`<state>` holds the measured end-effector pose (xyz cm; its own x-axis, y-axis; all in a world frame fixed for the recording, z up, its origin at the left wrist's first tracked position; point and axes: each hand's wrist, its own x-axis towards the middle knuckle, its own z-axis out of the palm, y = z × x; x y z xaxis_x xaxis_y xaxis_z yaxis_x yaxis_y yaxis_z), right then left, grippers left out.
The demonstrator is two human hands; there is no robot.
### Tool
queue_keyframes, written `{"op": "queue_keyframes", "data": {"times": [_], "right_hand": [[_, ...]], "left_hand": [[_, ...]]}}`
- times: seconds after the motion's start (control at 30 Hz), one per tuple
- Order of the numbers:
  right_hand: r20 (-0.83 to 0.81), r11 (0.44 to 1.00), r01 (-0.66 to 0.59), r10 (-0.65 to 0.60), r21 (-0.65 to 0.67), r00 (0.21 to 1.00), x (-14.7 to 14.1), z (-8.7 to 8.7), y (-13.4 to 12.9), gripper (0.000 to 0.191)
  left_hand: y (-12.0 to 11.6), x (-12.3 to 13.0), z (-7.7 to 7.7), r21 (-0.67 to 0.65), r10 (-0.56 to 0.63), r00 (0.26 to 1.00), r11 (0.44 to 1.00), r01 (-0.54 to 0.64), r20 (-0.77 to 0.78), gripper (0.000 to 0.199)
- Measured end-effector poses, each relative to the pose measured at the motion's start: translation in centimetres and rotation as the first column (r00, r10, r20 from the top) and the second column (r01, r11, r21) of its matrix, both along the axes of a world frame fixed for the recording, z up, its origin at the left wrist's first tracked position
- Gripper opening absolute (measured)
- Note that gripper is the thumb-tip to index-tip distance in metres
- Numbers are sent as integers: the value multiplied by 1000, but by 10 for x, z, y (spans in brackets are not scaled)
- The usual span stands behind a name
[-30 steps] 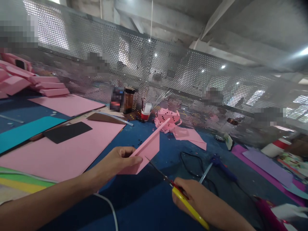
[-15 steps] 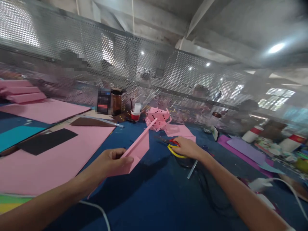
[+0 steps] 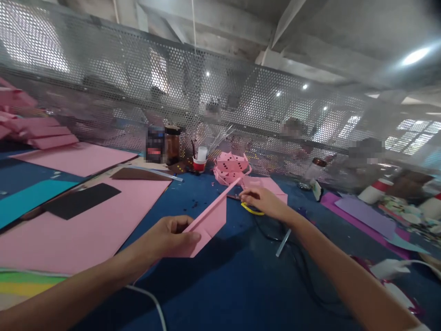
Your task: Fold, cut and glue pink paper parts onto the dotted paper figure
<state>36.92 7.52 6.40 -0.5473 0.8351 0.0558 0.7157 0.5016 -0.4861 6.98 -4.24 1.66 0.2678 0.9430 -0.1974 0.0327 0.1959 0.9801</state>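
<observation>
My left hand (image 3: 177, 236) is closed on a folded pink sheet (image 3: 210, 223), which stands tilted up over the blue table. My right hand (image 3: 265, 202) is just above the yellow handle (image 3: 253, 210) of the scissors, its fingers loosely bent and apart. The scissors lie on the table, with their blades partly hidden near the pink sheet. Behind them sits a pink paper piece with black dots (image 3: 232, 166). A flat pink piece (image 3: 270, 185) lies beyond my right hand.
Large pink sheets (image 3: 138, 202) and a black card (image 3: 84, 201) lie at left. A brown jar (image 3: 172, 145) and a red-and-white cup (image 3: 199, 164) stand at the back. Purple sheets (image 3: 365, 218) are at right. A clear stick (image 3: 283, 242) and dark cable lie near my right forearm.
The view has shifted slightly left. My right hand's fingers have loosened from the scissors, whose handles sit lower beneath them. The left hand keeps its hold on the folded pink sheet.
</observation>
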Motion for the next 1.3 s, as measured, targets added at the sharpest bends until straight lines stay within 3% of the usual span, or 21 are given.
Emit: {"op": "queue_keyframes", "data": {"times": [0.07,0.13,0.27,0.5,0.63,0.8,1.03,1.3], "right_hand": [[-92,994,-61,52,-92,994,-13,-1,-29,44],[-344,954,-138,41,-264,938,-26,-5,-55,46],[-528,929,-100,-112,-356,842,-41,-18,-83,49],[-641,936,-25,-220,-351,735,-34,-28,-87,45],[-640,928,-33,-230,-371,734,-31,-29,-90,45],[-645,935,-3,-243,-355,724,-29,-32,-90,47],[-665,938,-27,-224,-344,712,-28,-33,-94,45],[-732,924,-27,-283,-381,619,-25,-35,-88,50]], "left_hand": [[-3,2,0,-10,-19,1000,1000,19,0,38],[-6,5,0,-11,-46,999,999,46,-20,38],[-14,12,4,-6,-141,989,990,141,-44,37],[-11,12,3,50,-95,991,994,100,-96,41],[-8,11,-1,80,-67,987,994,80,-147,42],[-14,15,7,48,-52,987,997,60,-150,48],[-12,10,1,71,-101,980,991,115,-169,44],[-10,7,1,94,-40,985,994,57,-165,40]]}}
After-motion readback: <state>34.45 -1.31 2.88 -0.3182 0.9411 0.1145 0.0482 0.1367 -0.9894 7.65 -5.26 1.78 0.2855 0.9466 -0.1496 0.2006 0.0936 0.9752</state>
